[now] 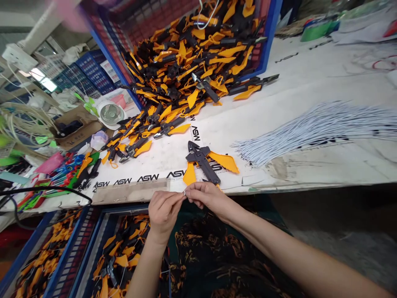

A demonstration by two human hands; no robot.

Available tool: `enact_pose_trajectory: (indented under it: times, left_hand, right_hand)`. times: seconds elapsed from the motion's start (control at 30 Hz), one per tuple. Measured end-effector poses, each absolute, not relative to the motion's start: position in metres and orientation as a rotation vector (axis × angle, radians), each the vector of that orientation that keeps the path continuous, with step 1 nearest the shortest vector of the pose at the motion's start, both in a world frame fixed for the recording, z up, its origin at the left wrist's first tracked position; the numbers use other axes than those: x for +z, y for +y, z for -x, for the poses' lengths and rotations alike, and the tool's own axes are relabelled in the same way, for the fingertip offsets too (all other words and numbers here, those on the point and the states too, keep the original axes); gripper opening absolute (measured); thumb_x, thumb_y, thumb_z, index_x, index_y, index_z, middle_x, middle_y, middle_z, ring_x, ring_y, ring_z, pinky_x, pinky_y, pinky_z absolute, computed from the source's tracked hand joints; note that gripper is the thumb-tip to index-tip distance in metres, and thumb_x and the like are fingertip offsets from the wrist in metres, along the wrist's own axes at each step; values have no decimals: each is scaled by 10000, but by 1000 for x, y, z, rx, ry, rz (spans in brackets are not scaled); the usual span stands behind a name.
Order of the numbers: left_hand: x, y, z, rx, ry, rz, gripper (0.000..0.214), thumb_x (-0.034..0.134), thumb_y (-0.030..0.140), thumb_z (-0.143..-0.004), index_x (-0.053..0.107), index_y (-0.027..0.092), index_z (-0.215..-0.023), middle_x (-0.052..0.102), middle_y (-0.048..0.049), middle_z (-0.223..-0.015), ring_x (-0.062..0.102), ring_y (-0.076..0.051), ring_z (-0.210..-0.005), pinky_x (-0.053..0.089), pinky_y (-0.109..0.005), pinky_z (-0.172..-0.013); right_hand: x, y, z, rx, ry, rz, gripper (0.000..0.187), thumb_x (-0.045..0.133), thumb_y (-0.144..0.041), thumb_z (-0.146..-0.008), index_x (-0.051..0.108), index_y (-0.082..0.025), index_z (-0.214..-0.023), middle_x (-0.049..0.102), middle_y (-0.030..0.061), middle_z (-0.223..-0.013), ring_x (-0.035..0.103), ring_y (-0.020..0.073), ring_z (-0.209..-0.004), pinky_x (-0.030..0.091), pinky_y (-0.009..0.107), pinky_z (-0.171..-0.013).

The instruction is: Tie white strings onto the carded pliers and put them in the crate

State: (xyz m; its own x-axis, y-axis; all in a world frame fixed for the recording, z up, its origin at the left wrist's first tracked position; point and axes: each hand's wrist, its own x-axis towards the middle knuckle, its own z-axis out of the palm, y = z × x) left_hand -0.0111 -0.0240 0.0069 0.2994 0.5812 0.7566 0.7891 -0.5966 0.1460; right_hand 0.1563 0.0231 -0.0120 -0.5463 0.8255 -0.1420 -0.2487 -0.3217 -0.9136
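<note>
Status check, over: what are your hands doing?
Left hand, right hand pinching white loop. Pliers just ahead on table. White cords off right.

We stand at a long white worktable (pixel 313 68), with a grey floor (pixel 344 244) below its edge. Beyond it we see stacked blue plastic crates (pixel 94 74) and a bright window (pixel 40 78) (the brightest spot in our view), beside a white pipe (pixel 37 31).

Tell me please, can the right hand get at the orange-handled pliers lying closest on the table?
Probably yes. The right hand sits just below the orange-handled pliers, with nothing between them. But it pinches a small white loop with the left hand, and would likely release that first.
</note>
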Motion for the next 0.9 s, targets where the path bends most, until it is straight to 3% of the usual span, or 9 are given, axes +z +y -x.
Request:
enact_pose_trajectory:
  times: [0.1,0.37,0.53,0.67,0.77,0.83,0.9]
  left_hand:
    - [1,-24,6,-1322,-1416,2297,135,686,142,-855,720,225,-956,734,-24,-823,670,-150,-762,524,-280,-712]
    - [-1,-22,19,-1221,-1589,2462,156,710,200,-834,778,306,-925,776,-38,-857,684,-192,-754,476,-318,-708]
    - [-2,-27,5,-1595,-1859,2312,43,724,274,-816,754,245,-810,731,-36,-771,650,-188,-755,475,-314,-735]
    - [-5,-29,-13,-2339,-2446,2058,288,751,430,-769,640,175,-696,614,-6,-669,561,-143,-658,441,-266,-659]
    - [-7,-28,-17,-2871,-2815,1899,450,803,531,-669,560,155,-630,525,20,-620,470,-98,-565,387,-237,-577]
    - [-6,-27,-13,-2873,-2852,1923,463,820,532,-645,559,150,-633,519,23,-618,459,-91,-561,373,-231,-575]
    - [-4,-26,-6,-2585,-2767,2056,409,810,499,-676,594,151,-674,546,21,-623,481,-102,-594,383,-231,-610]
  right_hand:
    - [-12,20,-157,1900,-1203,807,394,719,-547,-706,608,-169,-708,569,-29,-640,410,72,-505,306,229,-475]
    - [-17,17,-159,1915,-1165,861,446,747,-591,-680,627,-166,-747,594,-12,-670,414,80,-518,326,227,-477]
    - [-20,12,-152,1928,-1151,778,404,682,-568,-760,581,-178,-745,531,-25,-660,376,79,-507,289,227,-464]
    - [-22,6,-152,1456,-1468,782,239,506,-416,-941,542,-206,-831,532,-13,-697,464,124,-583,386,261,-561]
    - [-24,4,-158,989,-1740,734,188,418,-268,-989,552,-207,-870,601,40,-805,557,168,-739,433,298,-695]
    - [-23,5,-161,838,-1839,691,189,408,-230,-992,577,-203,-914,635,68,-873,590,186,-813,442,307,-735]
    - [-20,9,-164,868,-1878,709,184,437,-237,-987,606,-206,-922,659,67,-886,609,186,-824,448,301,-733]
